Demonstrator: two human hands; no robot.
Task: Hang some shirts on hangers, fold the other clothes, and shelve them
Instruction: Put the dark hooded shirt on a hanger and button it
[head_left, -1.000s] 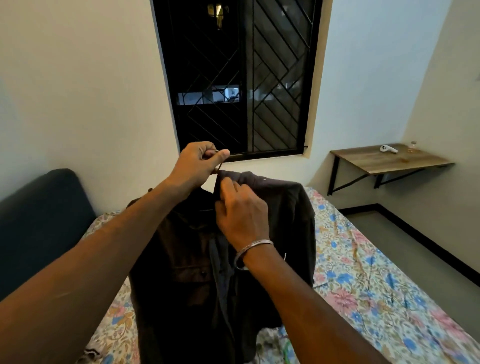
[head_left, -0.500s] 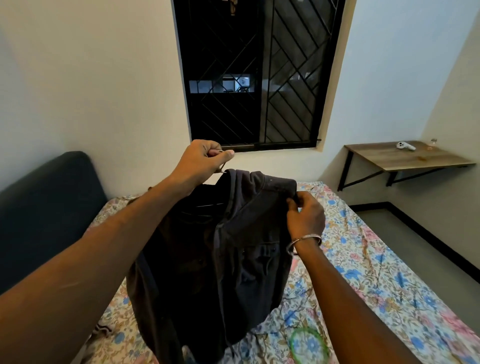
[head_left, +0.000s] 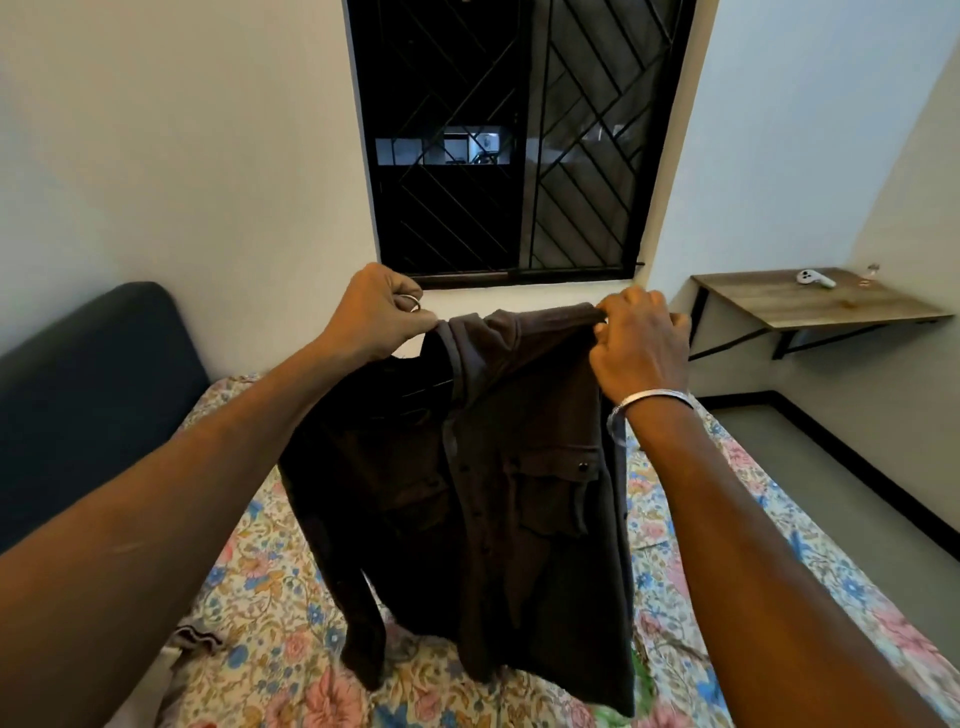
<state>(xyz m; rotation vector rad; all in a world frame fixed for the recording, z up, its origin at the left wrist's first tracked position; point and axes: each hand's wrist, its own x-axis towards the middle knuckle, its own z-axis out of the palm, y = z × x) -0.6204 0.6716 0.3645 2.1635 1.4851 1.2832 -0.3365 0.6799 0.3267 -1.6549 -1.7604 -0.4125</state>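
Note:
A dark brown button shirt with chest pockets hangs in the air above the bed, its front facing me. My left hand grips a metal hanger hook at the shirt's collar; the rest of the hanger is hidden inside the shirt. My right hand pinches the shirt's right shoulder seam and holds it up. The shirt's hem and one sleeve hang down to just above the bedsheet.
A bed with a floral sheet lies below, with a dark headboard at the left. A barred window is straight ahead. A wall-mounted wooden shelf with a white object stands at the right. More cloth lies at the bed's near left edge.
My right hand has moved from the collar outward to the right shoulder, spreading the shirt flat across the hanger. My left hand has kept hold of the hook.

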